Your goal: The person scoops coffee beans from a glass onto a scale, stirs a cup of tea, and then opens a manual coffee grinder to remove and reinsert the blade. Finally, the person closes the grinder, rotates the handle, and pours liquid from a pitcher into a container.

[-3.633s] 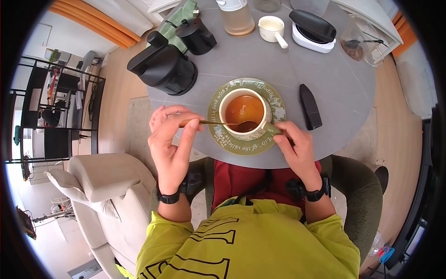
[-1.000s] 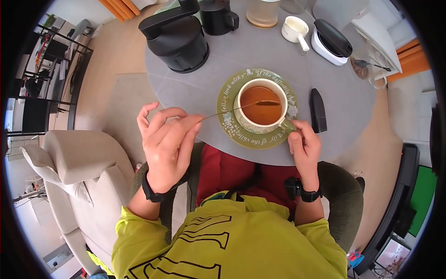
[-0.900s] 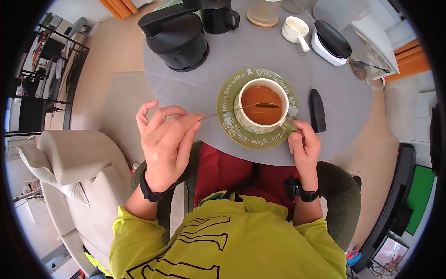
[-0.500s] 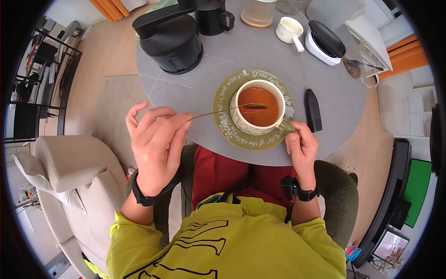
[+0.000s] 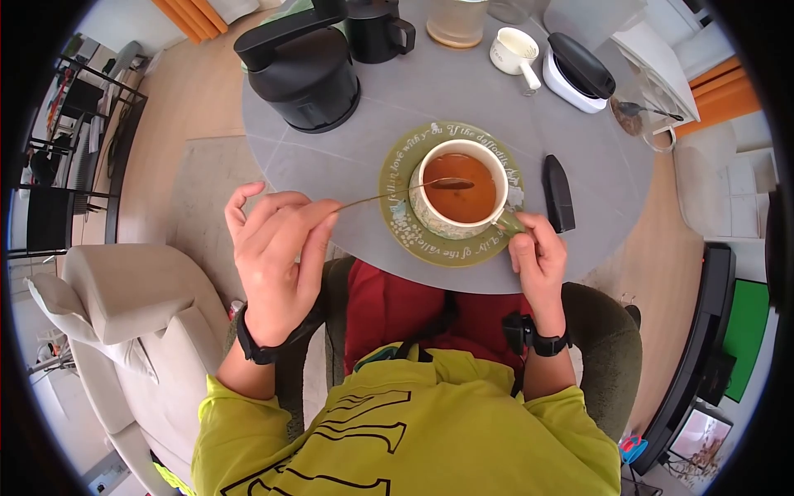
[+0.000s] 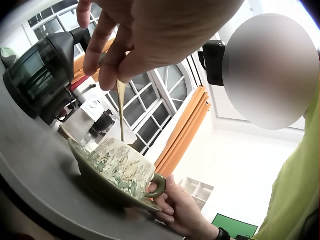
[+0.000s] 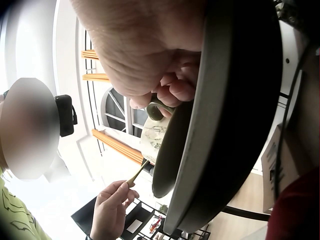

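A floral cup point(image 5: 460, 194) of amber-brown liquid stands on a green saucer point(image 5: 397, 217) with white lettering near the table's front edge. The left hand point(image 5: 279, 256) pinches the end of a thin gold spoon point(image 5: 376, 198) between thumb and fingers; its bowl is at the liquid inside the cup. The right hand point(image 5: 542, 263) holds the cup's green handle point(image 5: 509, 221) at the right. In the left wrist view the spoon point(image 6: 121, 107) slopes down behind the cup's rim, which hides its bowl. The right wrist view shows fingers at the handle point(image 7: 154, 111).
A black kettle point(image 5: 303, 78) and a black pot point(image 5: 374, 33) stand at the back left. Behind the cup are a glass vessel point(image 5: 455, 23), a small cream pan point(image 5: 513, 51) and a white device with a black top point(image 5: 577, 74). A black object point(image 5: 558, 194) lies right of the saucer.
Since the oldest frame, the spoon's bowl has moved from the cup's near side towards its middle. The left hand has drawn left, away from the cup. The right hand keeps hold of the handle.
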`<state>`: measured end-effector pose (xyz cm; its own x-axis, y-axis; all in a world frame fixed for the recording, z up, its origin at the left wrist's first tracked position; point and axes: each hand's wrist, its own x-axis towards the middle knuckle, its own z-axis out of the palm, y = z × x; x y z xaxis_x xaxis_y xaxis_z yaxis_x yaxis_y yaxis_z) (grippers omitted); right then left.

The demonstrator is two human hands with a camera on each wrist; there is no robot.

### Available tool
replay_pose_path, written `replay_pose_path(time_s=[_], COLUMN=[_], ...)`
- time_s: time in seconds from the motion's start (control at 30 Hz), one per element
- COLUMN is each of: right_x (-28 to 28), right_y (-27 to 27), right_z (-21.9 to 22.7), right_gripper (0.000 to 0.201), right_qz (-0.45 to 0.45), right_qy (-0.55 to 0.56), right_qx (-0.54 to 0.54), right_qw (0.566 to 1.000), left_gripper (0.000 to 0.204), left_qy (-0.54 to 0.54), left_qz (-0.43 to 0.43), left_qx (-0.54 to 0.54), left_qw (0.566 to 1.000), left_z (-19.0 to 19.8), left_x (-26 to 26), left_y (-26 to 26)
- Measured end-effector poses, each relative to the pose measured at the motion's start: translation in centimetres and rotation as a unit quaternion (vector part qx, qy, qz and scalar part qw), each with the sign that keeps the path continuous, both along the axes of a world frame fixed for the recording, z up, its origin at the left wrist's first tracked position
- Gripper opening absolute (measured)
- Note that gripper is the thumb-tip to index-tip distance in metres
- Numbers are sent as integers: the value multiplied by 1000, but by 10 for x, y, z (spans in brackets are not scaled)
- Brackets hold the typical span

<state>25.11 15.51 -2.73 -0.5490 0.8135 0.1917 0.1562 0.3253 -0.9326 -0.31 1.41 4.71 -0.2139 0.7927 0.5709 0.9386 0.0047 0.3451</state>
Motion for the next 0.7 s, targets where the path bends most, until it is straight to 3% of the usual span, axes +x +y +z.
replay_pose_path(time_s=[0.23,0.3,0.33,0.43,0.53,0.7], right_x=[0,3,3,1,1,-2], right_y=[0,1,1,-1,-2,-2], right_z=[-3,-1,0,16,26,46], right_gripper=[17,17,18,21,23,23], right_qz=[-2,2,9,20,26,44], right_qy=[12,3,-6,-33,-32,-50], right_qx=[-5,-11,-19,-92,-169,-204], right_qw=[1000,1000,1000,995,985,977], left_gripper=[12,8,8,10,14,16], left_qy=[-15,-146,-145,-449,-480,-488], left_qz=[-7,5,4,33,36,42], left_qx=[-29,-75,-75,-32,-25,-10], left_qw=[999,986,987,892,876,872], left_z=[-2,1,-1,-6,-5,-7], left_x=[-1,-1,-3,-5,-12,-19], left_y=[1,-2,-3,-4,-3,-1])
